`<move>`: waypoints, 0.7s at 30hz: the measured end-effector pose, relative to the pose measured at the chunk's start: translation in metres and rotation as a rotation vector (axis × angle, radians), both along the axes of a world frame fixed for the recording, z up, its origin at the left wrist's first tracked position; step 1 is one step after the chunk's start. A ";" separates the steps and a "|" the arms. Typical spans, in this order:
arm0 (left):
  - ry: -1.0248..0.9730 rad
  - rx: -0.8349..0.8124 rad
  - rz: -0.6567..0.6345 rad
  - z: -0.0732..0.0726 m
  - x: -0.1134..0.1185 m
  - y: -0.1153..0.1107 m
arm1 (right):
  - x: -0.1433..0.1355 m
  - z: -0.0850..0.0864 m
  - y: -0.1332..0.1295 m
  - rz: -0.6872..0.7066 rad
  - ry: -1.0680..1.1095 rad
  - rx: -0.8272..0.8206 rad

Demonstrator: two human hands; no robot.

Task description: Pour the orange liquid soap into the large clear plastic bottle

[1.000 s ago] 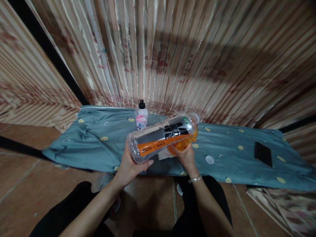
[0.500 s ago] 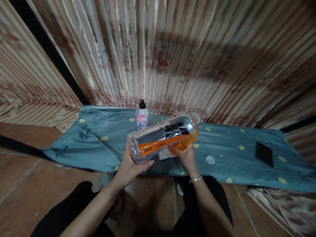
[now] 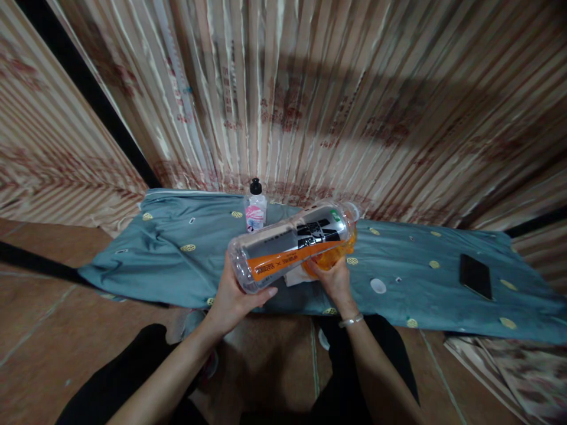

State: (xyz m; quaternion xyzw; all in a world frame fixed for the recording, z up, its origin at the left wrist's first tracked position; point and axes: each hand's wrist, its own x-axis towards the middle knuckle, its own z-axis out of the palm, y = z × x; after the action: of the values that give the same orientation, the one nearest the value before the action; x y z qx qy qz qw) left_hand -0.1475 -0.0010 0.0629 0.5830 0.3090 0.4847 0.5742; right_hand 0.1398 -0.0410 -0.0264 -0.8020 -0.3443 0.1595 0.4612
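A large clear bottle (image 3: 287, 245) with an orange, silver and black label is tilted, its neck toward the upper right. My left hand (image 3: 234, 298) is wrapped round its bottom end. My right hand (image 3: 334, 283) is closed on an orange translucent object (image 3: 330, 258), which lies just under the neck end of the bottle; its full shape is hidden. Beneath the two, a white cloth or paper (image 3: 297, 276) shows in part. Behind the large bottle stands a small clear bottle (image 3: 256, 206) with a black cap and a pink label.
A low surface with a blue-green cover (image 3: 163, 260) holds a white round disc (image 3: 378, 286) and, farther right, a dark phone (image 3: 475, 276). Striped curtains (image 3: 310, 106) hang behind it. Black poles (image 3: 88, 88) slant at the left and right.
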 end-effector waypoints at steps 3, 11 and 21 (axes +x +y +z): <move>0.003 0.012 0.038 0.000 0.001 0.000 | 0.000 -0.002 0.001 -0.015 -0.013 -0.003; 0.012 -0.005 0.024 -0.001 0.002 0.000 | 0.000 0.000 0.003 -0.040 -0.012 -0.048; -0.013 -0.002 0.020 -0.005 0.000 -0.001 | -0.001 -0.001 0.004 -0.050 -0.007 -0.025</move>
State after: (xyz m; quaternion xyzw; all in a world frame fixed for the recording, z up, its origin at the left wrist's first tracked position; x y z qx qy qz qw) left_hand -0.1474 -0.0019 0.0578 0.5760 0.3114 0.4939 0.5721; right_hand 0.1384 -0.0367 -0.0274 -0.8168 -0.3236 0.1495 0.4537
